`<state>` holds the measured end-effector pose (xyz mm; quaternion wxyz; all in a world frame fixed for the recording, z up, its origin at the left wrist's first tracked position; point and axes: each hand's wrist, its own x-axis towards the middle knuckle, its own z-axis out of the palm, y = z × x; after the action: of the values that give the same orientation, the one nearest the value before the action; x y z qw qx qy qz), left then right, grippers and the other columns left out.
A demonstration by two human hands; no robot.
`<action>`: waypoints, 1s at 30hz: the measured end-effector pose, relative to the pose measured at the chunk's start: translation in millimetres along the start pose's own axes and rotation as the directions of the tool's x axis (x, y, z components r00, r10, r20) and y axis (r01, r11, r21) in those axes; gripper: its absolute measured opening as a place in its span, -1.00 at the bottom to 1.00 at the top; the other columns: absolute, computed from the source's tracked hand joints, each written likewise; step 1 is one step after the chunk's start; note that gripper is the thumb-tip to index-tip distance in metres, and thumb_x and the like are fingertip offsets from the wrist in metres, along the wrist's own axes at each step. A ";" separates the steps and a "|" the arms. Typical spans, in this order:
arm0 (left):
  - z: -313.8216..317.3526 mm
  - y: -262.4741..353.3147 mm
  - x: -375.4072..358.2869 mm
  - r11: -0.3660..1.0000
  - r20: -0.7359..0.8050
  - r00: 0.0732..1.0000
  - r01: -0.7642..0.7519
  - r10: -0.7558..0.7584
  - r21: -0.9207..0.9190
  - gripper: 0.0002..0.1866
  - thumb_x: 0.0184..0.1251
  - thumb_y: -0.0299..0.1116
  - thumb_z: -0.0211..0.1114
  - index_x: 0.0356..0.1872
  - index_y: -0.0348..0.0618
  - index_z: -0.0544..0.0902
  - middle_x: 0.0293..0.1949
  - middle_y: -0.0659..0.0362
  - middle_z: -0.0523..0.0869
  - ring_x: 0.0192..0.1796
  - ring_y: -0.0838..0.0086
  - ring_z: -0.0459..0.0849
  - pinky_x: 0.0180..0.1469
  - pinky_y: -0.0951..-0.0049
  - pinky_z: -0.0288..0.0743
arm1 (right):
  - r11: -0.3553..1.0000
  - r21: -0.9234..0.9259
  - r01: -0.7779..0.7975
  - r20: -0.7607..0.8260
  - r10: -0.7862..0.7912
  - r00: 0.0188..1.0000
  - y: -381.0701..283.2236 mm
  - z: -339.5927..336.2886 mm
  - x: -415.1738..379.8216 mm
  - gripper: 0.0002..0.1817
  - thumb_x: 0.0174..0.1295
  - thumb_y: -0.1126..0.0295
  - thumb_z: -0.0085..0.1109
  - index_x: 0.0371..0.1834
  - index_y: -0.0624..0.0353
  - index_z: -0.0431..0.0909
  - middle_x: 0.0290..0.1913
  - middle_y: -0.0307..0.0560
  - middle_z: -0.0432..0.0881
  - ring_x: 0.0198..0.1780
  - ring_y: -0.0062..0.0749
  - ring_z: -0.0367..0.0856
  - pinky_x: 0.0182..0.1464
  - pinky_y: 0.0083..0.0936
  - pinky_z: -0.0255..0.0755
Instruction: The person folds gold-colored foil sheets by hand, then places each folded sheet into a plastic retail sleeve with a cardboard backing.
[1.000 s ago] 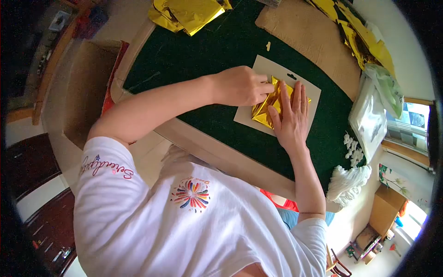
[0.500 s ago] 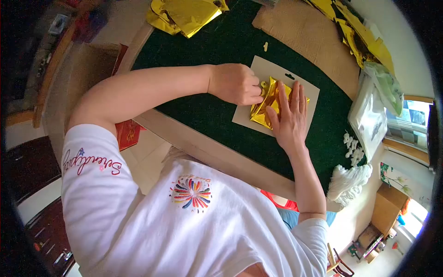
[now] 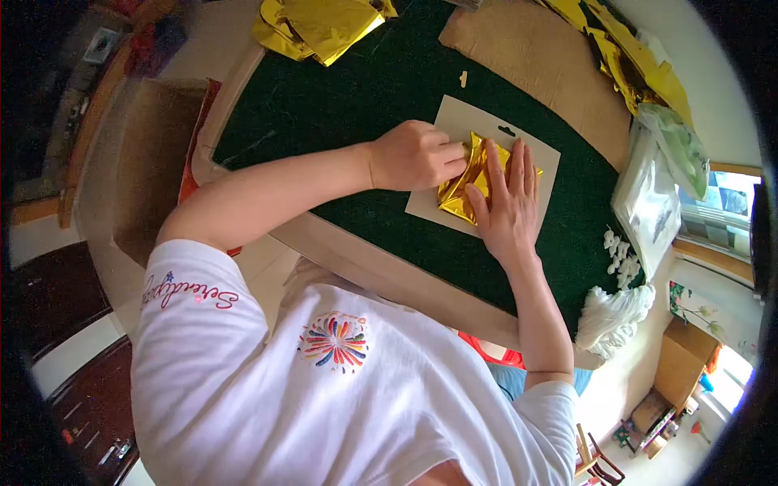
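Note:
A folded piece of shiny gold foil [image 3: 463, 198] lies on a pale grey card [image 3: 425, 202] with a dark hanger slot near its far edge. My right hand [image 3: 512, 206] lies flat on the foil, its fingers stretched out and pressing it against the card. At the foil's left edge is my left hand [image 3: 419, 155], closed, with curled fingers pinching that edge. Its fingertips are partly hidden. Beyond the card, a small pale cut-out tab [image 3: 463, 78] rests on the dark green table cover [image 3: 340, 97].
More crumpled gold foil [image 3: 320, 28] lies at the far left, with further gold foil strips [image 3: 632, 69] at the far right. Brown cardboard [image 3: 527, 69] covers the back. Clear plastic bags [image 3: 648, 194] and a bundle of white string [image 3: 614, 320] sit along the right edge.
My left elbow has dropped toward my body, and the left fingers now cover a small round foil tab that showed before. My right hand has stayed flat on the foil.

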<state>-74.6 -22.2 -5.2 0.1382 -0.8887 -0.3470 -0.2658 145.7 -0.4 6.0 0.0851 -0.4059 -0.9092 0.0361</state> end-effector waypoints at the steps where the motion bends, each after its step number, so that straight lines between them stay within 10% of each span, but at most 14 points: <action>1: 0.4 4.8 -0.8 0.996 -0.003 0.996 0.084 -0.084 0.008 -0.93 0.04 -0.35 0.28 -0.45 -0.04 0.59 -0.48 0.28 0.48 -0.45 0.47 0.59 -0.45 0.45 0.52 | 1.000 -0.007 0.003 0.000 -0.003 1.000 -0.3 -1.1 -0.1 -0.34 0.45 -0.10 -0.18 0.55 -0.11 0.13 0.55 0.21 0.03 0.58 0.07 -0.07 0.54 -0.06 -0.12; 20: -2.6 42.9 13.7 0.616 0.259 0.677 0.735 -0.689 -0.282 -0.82 0.23 -0.29 0.33 -0.25 -0.15 0.71 -0.43 0.11 0.63 -0.41 0.18 0.69 -0.34 0.24 0.58 | 1.000 -0.002 -0.007 0.016 0.007 1.000 -0.2 -1.4 0.4 -0.35 0.46 -0.08 -0.21 0.55 -0.11 0.11 0.56 0.20 -0.01 0.59 0.08 -0.10 0.55 -0.08 -0.13; 26: 7.6 36.1 16.9 0.245 0.406 0.559 0.757 -0.723 -0.606 -0.81 0.30 -0.35 0.25 -0.28 -0.27 0.71 -0.58 0.08 0.67 -0.56 0.37 0.63 -0.46 0.33 0.45 | 1.000 -0.009 -0.004 0.013 0.004 1.000 -0.3 -1.5 0.4 -0.34 0.45 -0.06 -0.17 0.55 -0.10 0.11 0.56 0.21 0.00 0.58 0.09 -0.09 0.55 -0.07 -0.13; 28: -2.1 31.0 26.0 -0.211 0.733 0.309 0.826 -0.605 -0.522 -0.74 0.24 -0.31 0.23 -0.50 -0.31 0.68 -0.60 0.07 0.66 -0.52 0.37 0.66 -0.39 0.34 0.51 | 1.000 -0.005 -0.002 0.005 0.002 1.000 -0.4 -0.8 0.6 -0.35 0.45 -0.05 -0.16 0.55 -0.10 0.12 0.56 0.21 0.01 0.58 0.09 -0.08 0.54 -0.07 -0.12; 30: -10.2 20.3 28.1 -0.391 0.833 0.246 0.793 -0.496 -0.467 -0.74 0.29 -0.33 0.21 -0.51 -0.29 0.66 -0.64 0.17 0.61 -0.59 0.49 0.55 -0.50 0.46 0.37 | 1.000 -0.002 -0.002 -0.004 0.002 1.000 -0.4 -0.5 0.4 -0.35 0.45 -0.04 -0.15 0.55 -0.10 0.12 0.55 0.21 0.02 0.58 0.09 -0.08 0.54 -0.07 -0.12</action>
<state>-47.0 -26.0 17.9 -0.6444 -0.3827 -0.5837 -0.3124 145.2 -0.4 6.6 0.0864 -0.4068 -0.9088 0.0346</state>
